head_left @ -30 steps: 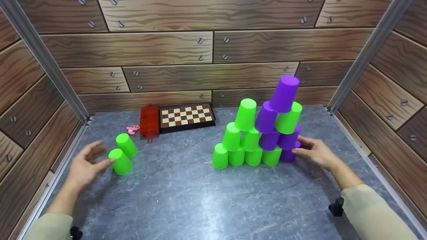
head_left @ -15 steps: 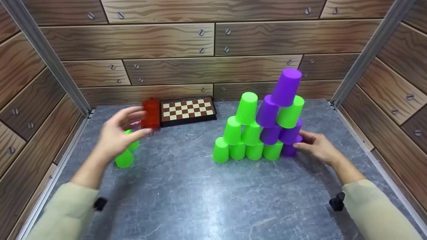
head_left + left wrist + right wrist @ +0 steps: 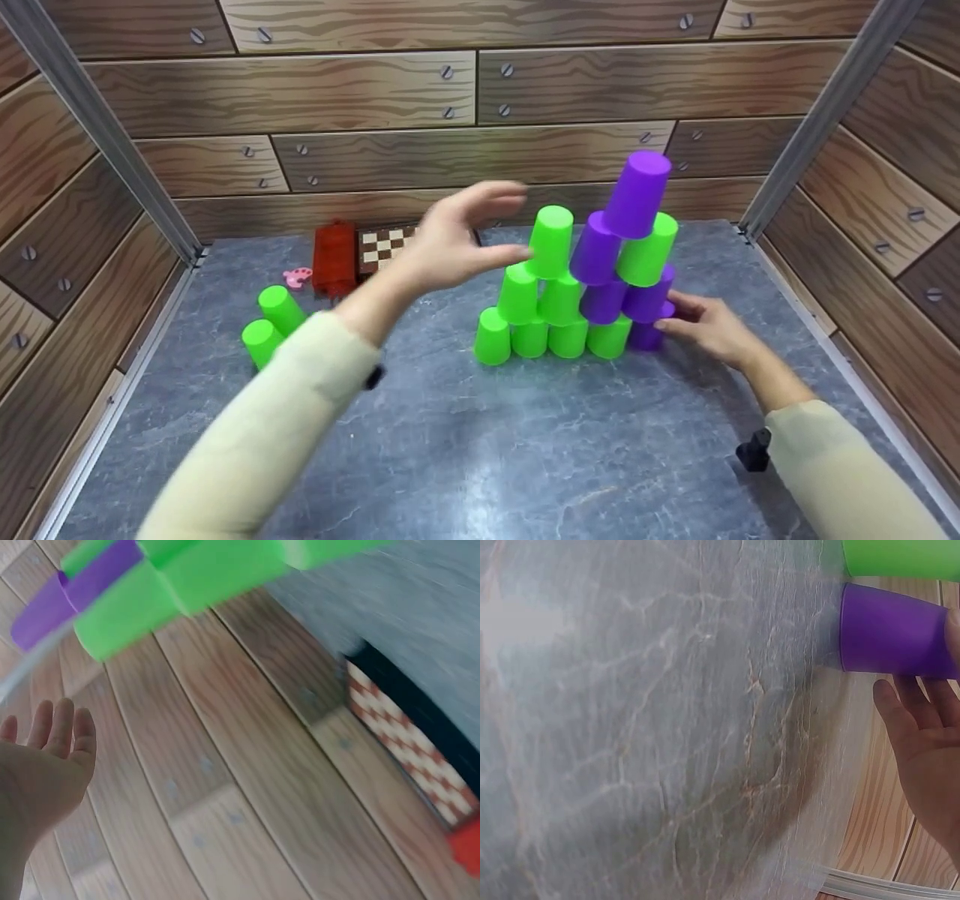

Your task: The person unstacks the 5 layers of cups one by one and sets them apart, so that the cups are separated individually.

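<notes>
On tabletop (image 3: 427, 435), upturned cups (image 3: 560, 301) stacked, left hand (image 3: 454, 244) spread, right hand (image 3: 709, 330) gripping purple cup (image 3: 896, 631)

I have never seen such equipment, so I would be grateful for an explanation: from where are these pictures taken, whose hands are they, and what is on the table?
No robot works here; a person uses two bare hands. The large picture comes from a camera worn on the head, looking forward and down. The smaller ones come from cameras on each wrist, so things look turned sideways. On the grey tabletop stands a pyramid of green and purple cups, all upside down. Two spare green cups stand to the left. Farther back are a chessboard, a red item and a small pink item. The right hand holds the purple cup at the pyramid's lower right end. The left hand is raised near the pyramid's left side, holding nothing.
</notes>
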Tool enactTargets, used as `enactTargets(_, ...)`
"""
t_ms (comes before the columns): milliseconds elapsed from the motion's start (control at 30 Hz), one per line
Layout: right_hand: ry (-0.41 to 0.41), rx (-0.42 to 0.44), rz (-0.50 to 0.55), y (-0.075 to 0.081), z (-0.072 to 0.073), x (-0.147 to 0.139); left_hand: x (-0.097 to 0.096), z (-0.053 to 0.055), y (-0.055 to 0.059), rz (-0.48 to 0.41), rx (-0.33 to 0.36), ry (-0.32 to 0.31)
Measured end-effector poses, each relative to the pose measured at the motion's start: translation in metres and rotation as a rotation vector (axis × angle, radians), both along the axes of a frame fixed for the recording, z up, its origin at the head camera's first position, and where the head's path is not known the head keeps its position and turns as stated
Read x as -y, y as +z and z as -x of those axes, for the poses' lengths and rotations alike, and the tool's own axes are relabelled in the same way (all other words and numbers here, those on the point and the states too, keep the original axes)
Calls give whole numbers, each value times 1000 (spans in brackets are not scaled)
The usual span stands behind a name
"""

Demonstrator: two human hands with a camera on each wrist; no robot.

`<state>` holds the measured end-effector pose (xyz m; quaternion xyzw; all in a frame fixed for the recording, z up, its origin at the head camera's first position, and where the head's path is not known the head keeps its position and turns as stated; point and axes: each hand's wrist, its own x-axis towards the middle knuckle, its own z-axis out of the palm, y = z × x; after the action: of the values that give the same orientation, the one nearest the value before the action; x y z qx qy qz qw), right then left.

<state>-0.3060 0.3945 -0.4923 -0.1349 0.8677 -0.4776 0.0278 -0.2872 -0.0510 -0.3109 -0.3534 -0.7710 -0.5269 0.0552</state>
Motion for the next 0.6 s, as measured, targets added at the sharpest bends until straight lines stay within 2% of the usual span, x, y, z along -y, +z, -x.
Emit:
enactTargets(100, 7, 16, 17, 0, 1, -1, -33, 7, 8, -11, 3, -49)
enactTargets(267, 1, 34, 16, 0, 2, 1, -74, 20, 20, 12, 12, -48)
enactTargets(433, 5, 19, 14, 0, 3, 2, -104, 29, 26, -1, 29, -24)
enactTargets(600, -2, 4, 0, -1, 1, 0, -126, 34, 24, -27, 33, -14)
